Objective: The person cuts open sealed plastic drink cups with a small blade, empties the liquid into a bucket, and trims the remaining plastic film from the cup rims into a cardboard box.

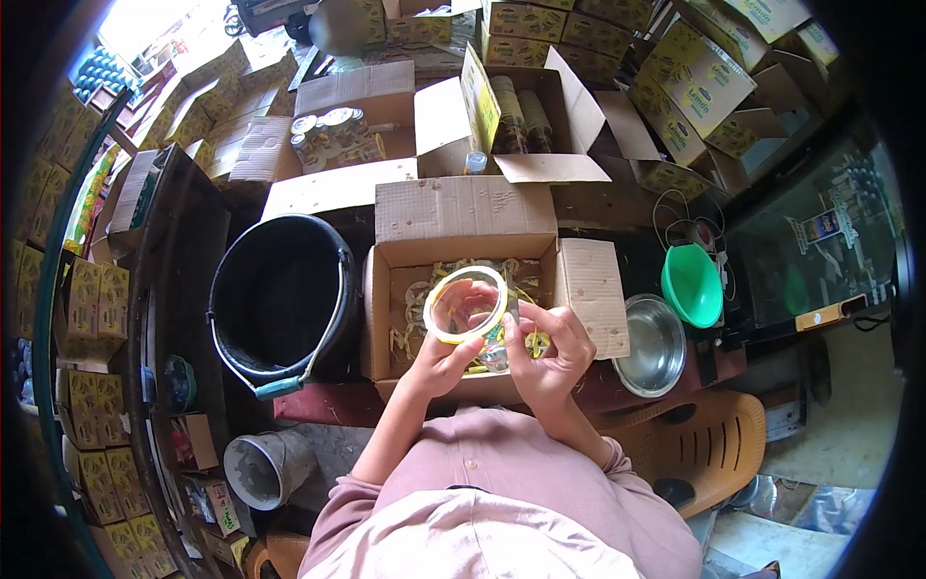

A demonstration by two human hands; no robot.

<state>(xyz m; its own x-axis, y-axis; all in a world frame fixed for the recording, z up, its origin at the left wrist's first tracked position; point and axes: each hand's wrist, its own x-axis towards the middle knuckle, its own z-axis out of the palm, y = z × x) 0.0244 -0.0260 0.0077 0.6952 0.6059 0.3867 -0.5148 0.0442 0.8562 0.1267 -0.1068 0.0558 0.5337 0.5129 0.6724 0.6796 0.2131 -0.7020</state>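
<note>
My left hand (447, 365) is wrapped round a yellow-edged ring (436, 297), which looks like a roll of tape or labels; some fingers show through its opening. Close against the ring's right side, my right hand (555, 352) pinches a thin grey blade-like piece (512, 307), whose exact kind I cannot make out. Both hands are above an open cardboard box (463, 214) with pale and yellow scraps (415, 314) in it. Something clear and shiny (494, 358) shows below the ring, partly hidden by my hands.
A black bucket (222, 289) stands left of the box, a steel bowl (666, 347) and green bowl (693, 285) right. Behind are an open carton with jars (338, 135) and another with stacked rolls or jars (521, 116). An orange chair (709, 444) is at right, a grey bucket (265, 473) lower left.
</note>
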